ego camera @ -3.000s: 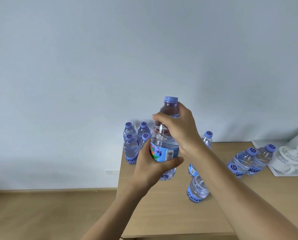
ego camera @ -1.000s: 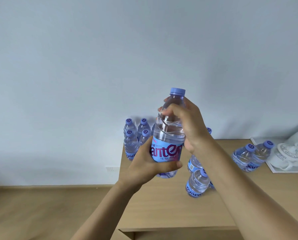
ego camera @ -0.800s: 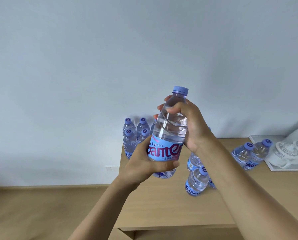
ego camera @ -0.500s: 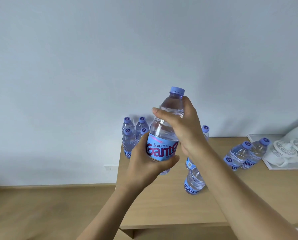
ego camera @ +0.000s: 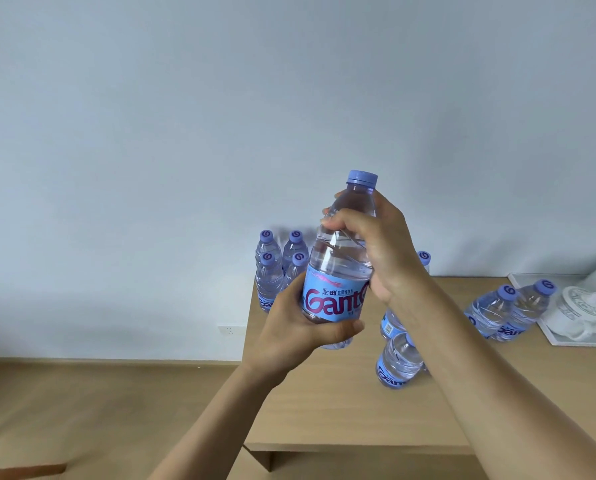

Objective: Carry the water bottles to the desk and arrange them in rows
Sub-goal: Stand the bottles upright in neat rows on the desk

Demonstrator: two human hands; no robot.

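Pale wall and wood floor behind; entries run nearest first.

1. Worktop (ego camera: 324, 403), light wood, front edge closest to us.
2. Left hand (ego camera: 300, 327): grip closed around the lower body of the held bottle (ego camera: 338, 271), fingers curled under the blue label.
3. Right hand (ego camera: 372, 251): grip closed around the same bottle's shoulder, just below the cap. We hold it upright in the air above the worktop, touching nothing else.
4. Loose bottle (ego camera: 398, 362), near the middle of the worktop, partly hidden by our right forearm; a second one (ego camera: 390, 323) stands just behind it, and a third cap (ego camera: 424, 257) shows behind the wrist.
5. Pair of bottles (ego camera: 507, 313), to the right, standing close together.
6. Block of four bottles (ego camera: 279, 268), far left corner against the wall, two by two, caps aligned.
7. White tray (ego camera: 563, 341), far right, carrying white lidded ware.

Status, as we judge it: carrying looks largely done, since every bottle in view is at the worktop. Arranging is partial: only the corner block reads as rows. Left to do: set down the held bottle beside that block, then bring over the five loose ones.
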